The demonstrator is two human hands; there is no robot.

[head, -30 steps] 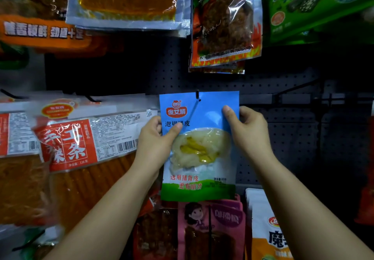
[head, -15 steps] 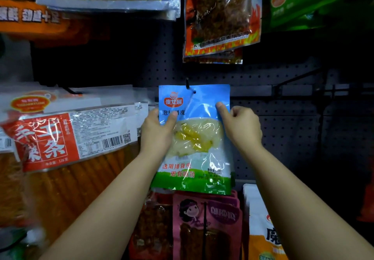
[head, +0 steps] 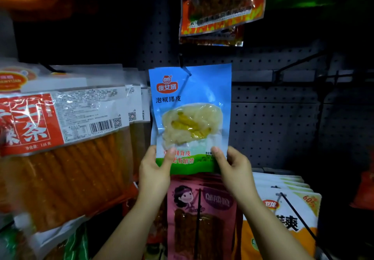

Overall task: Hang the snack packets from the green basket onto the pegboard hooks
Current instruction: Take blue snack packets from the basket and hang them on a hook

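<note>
Both hands, left [head: 154,170] and right [head: 232,166], pinch the upright blue packet's [head: 190,105] bottom corners, long axis vertical

Blue snack packet [head: 190,118]: red logo "傻女婿" top left, black "泡椒猪皮" below it; near the bottom, red txt partly covered by thumbs, reads "…猪背皮" and "…更有嚼劲". Small print at lower right illegible.

Red-label packet of orange sticks [head: 60,144], left: big white "条", "116克" under it, barcode w/ unreadable digits, QR code.

White-orange packet [head: 287,219], lower right: "60%" at the corner, large black "爽".

Pink packet [head: 202,215]: logo txt not legible.
</note>
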